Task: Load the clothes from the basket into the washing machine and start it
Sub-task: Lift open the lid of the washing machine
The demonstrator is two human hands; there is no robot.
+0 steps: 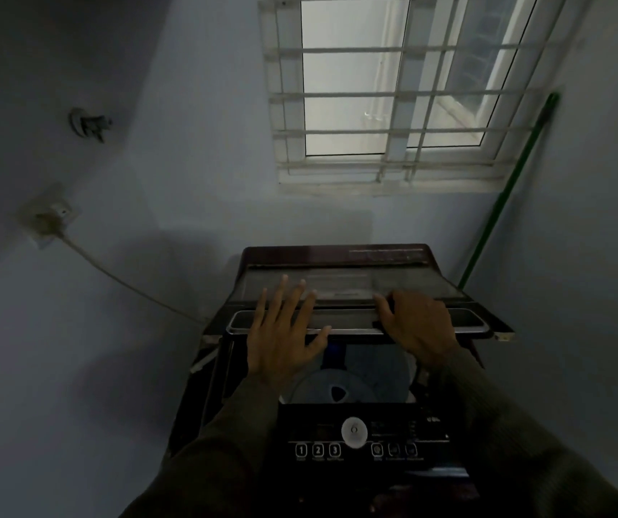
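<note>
A: Head view, dim room. Washing machine [337,368] is standing against the wall under the window [393,91]; its folding lid [356,289] is sitting raised at the back edge, tub [367,372] showing open beneath.

B: Hands?

A: Left hand [285,338] is lying flat, fingers spread wide, on the lid's front edge. Right hand [417,323] is curling over that same edge, gripping it.

B: Clothes, basket?

A: Neither is showing; tub contents are too dark to tell. Judging it the lid step, opening or closing unclear.

B: Next?

A: Either loading or the control panel [359,439] at the near edge is calling for a press.
</note>
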